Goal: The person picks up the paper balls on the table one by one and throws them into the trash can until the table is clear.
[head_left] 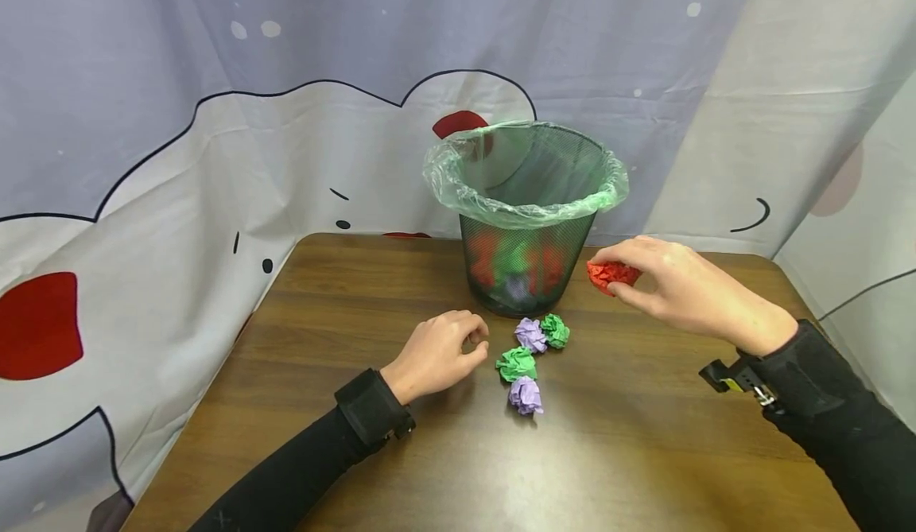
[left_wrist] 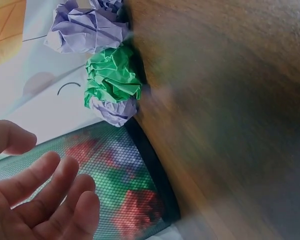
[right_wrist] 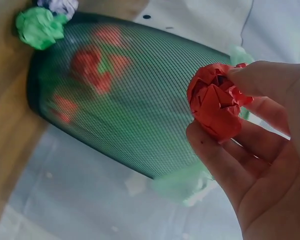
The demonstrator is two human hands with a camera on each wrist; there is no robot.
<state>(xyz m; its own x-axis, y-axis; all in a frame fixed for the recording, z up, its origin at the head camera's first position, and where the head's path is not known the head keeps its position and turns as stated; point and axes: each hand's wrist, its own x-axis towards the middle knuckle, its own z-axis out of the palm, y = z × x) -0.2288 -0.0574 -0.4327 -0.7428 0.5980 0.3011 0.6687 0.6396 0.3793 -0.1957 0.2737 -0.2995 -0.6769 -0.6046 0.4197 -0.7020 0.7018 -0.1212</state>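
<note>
A grey and white cloth (head_left: 343, 31) with cartoon shapes hangs behind a brown wood-grain table (head_left: 336, 277); a dark mesh bin (head_left: 521, 304) stands at its far edge.

Right of the bin, the right hand (head_left: 669, 281) pinches a crumpled red paper ball (head_left: 607, 276) between thumb and fingers, beside the bin wall and below its rim. To the left of the bin and nearer the viewer, the left hand (head_left: 442, 353) holds nothing; its fingers bend loosely, with a gap to the thumb. Whether it touches the table, I cannot tell.

Just in front of the bin's base lie a purple ball (head_left: 531, 335) and, touching it on the right, a dark green ball (head_left: 555, 331). Farther from the bin, toward the viewer, come a light green ball (head_left: 516, 364) and a second purple ball (head_left: 525, 395).

A thin green liner (head_left: 529, 214) folds over the bin's rim. Through the mesh, red, green and purple paper (head_left: 549, 268) shows low inside; the pieces blur together, so I cannot count them.

The gathering looks well along, I judge: several balls in the bin, five outside it, counting the held one.
</note>
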